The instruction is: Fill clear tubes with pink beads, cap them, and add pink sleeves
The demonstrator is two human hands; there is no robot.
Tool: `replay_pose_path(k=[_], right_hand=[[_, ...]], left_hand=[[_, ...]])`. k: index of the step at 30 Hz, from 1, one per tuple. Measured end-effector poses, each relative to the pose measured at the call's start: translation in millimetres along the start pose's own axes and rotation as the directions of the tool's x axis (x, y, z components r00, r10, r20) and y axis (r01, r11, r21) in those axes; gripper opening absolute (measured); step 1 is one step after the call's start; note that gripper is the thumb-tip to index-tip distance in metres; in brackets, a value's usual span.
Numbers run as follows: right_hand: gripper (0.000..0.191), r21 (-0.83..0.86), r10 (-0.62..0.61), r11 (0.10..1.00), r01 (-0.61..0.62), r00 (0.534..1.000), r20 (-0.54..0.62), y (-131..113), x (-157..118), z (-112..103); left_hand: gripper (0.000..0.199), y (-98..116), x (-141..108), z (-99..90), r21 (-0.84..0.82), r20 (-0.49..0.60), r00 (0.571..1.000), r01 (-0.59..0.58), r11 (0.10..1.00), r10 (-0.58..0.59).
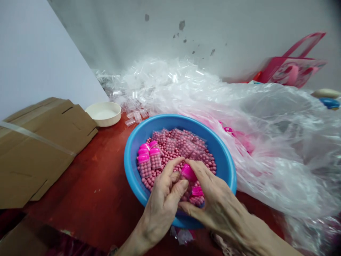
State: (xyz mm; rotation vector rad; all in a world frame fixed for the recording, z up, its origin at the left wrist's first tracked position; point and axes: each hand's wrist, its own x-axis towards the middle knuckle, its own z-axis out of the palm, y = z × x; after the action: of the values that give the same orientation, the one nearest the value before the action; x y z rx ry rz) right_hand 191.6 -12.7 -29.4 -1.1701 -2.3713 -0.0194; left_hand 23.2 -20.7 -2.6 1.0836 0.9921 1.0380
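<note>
Your left hand [163, 202] and right hand [221, 200] close around a pink-capped container [188, 172] over the blue basin [128, 156]; filled capped containers [155, 160] sit toward ten o'clock

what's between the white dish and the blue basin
A strip of red tabletop and, toward the back, some small clear plastic pieces, as the head view shows.

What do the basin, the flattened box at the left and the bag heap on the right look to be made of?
The basin: likely plastic, smooth, solid blue, with a soft sheen on its rim.
The flattened box: corrugated cardboard by its look, matte brown, with slots, flaps and a pale strip of tape or strap.
The bag heap: thin, clear plastic film, glossy, crinkled and see-through.
</note>
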Motion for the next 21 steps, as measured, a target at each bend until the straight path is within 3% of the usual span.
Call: replay_pose_path(k=[3,7,11,13,21], right_hand=[[0.085,-0.034,-0.003,0.999,0.004,1.0,0.03,-7.9,5.5,0.5],[0.091,-0.083,-0.039,0.996,0.033,0.996,-0.08,-13.9,9.1,0.9],[0.063,-0.058,-0.125,0.991,0.12,0.988,-0.087,-14.9,10.8,-2.1],[0.056,-0.035,-0.111,0.994,0.108,0.988,-0.104,-16.2,15.5,-3.2],[0.061,0.083,-0.075,0.993,0.088,0.987,-0.143,-15.5,29.2,2.1]], left_hand=[[0.031,1.1,-0.3,1.7,0.0,-0.012,1.0,-0.027,1.0,0.027],[0.021,0.1,1.4,2.5,0.027,-0.041,0.999,0.009,1.0,-0.008],[0.024,-2.9,2.8,-0.1,0.052,-0.052,0.998,0.037,0.998,-0.034],[0.025,-3.0,2.9,-1.3,0.061,-0.044,0.998,0.037,0.997,-0.035],[0.02,2.2,6.2,-0.5,-0.174,0.02,0.998,0.057,0.983,-0.055]])
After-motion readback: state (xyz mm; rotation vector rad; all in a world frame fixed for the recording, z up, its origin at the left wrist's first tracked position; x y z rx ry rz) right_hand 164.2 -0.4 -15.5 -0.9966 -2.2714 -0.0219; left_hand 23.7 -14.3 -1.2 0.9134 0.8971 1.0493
